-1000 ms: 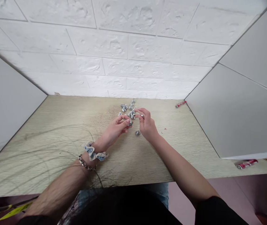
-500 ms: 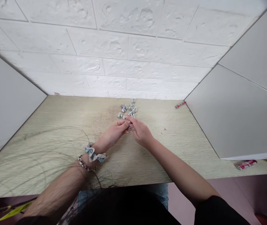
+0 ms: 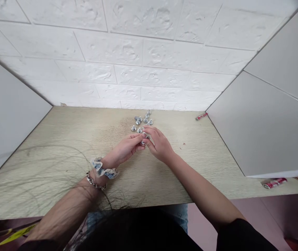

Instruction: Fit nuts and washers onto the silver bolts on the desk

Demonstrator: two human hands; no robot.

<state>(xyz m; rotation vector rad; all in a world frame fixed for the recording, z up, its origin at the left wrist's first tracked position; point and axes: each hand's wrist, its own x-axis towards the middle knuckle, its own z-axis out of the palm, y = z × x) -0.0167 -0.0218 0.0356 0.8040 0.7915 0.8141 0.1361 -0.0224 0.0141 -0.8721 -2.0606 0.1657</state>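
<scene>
In the head view, my left hand (image 3: 128, 148) is closed, thumb and fingers pinching a small silver screw (image 3: 142, 143) with a wide round head. My right hand (image 3: 161, 144) curves around from the right, its thumb tip close to the pinched screw and its fingers spread away from the thumb. Another round metal piece (image 3: 148, 138) shows in that gap; whether it is held or lies on the table, I cannot tell. Just beyond my fingertips, several silver screws (image 3: 139, 130) stand on their heads with shanks up. My right fingers partly hide some of them.
The pale wooden tabletop (image 3: 73, 139) meets a white brick-patterned wall (image 3: 128, 73). Grey panels rise at the left (image 3: 7, 115) and right (image 3: 264, 129). One red battery (image 3: 201, 116) lies by the right panel, another red battery (image 3: 275, 183) near the front edge. Brown specks dot the tabletop.
My right fingers have spread apart from the thumb, uncovering the round metal piece between them. My left hand has shifted slightly left and still pinches the screw.
</scene>
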